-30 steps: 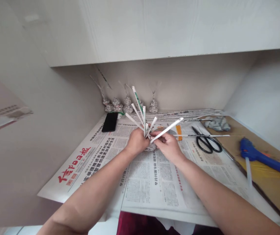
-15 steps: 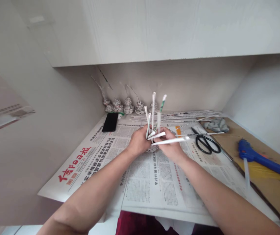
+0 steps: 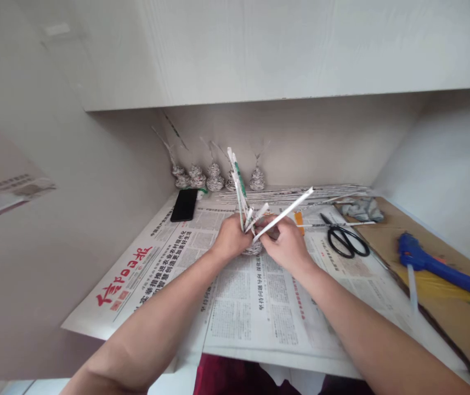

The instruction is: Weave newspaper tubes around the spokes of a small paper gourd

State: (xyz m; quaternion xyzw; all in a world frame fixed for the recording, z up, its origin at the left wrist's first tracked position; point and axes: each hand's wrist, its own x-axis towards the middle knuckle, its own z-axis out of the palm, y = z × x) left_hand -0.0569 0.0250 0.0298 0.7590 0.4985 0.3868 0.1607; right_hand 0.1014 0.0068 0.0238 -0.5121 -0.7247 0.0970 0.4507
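Between my hands sits a small woven newspaper piece (image 3: 253,248), round at its base, with several rolled paper sticks rising from it. My left hand (image 3: 233,237) is closed on its left side, around the base of the upright sticks. My right hand (image 3: 286,240) pinches at the right side, by one long white paper stick (image 3: 286,213) that slants up to the right. The fingertips of both hands are partly hidden behind the sticks. Newspaper sheets (image 3: 243,318) lie under the work.
Several finished woven gourd shapes (image 3: 215,178) line the back wall, with a bundle of paper sticks (image 3: 312,193) nearby. A black phone (image 3: 184,205) lies left. To the right are black scissors (image 3: 347,241), a crumpled grey cloth (image 3: 362,209) and a blue glue gun (image 3: 444,269) on cardboard. A cabinet (image 3: 284,49) overhangs.
The upright sticks have swung left and gathered closer together. The long white stick has tilted from nearly level to slanting upward. My right hand has shifted slightly beside the woven piece.
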